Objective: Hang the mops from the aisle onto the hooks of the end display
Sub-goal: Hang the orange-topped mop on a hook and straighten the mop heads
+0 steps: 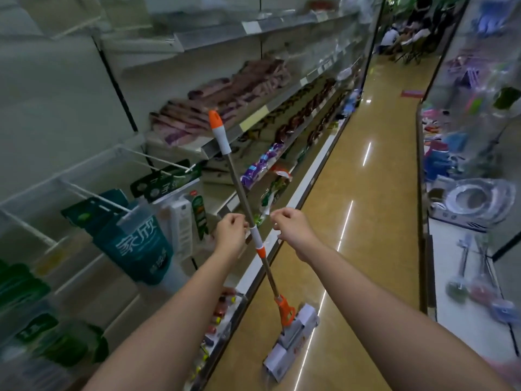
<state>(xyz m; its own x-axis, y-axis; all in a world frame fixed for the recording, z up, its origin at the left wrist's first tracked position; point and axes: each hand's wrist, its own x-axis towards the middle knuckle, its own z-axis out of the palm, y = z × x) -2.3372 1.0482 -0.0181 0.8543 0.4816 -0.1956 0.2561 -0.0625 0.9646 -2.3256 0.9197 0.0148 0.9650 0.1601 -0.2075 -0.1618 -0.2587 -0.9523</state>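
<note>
You held a mop (244, 201) standing tilted in the aisle, its orange-tipped handle leaning toward the shelves (253, 131) on your left and its wrapped head on the floor (366, 193). Your left hand (229, 232) gripped the pole at its white collar; your right hand (290, 225) hovered curled just beside it. White hooks (158, 162) jutted out at left.

A hanging teal pouch (138, 244) bears large white Chinese characters, unreadable.
</note>
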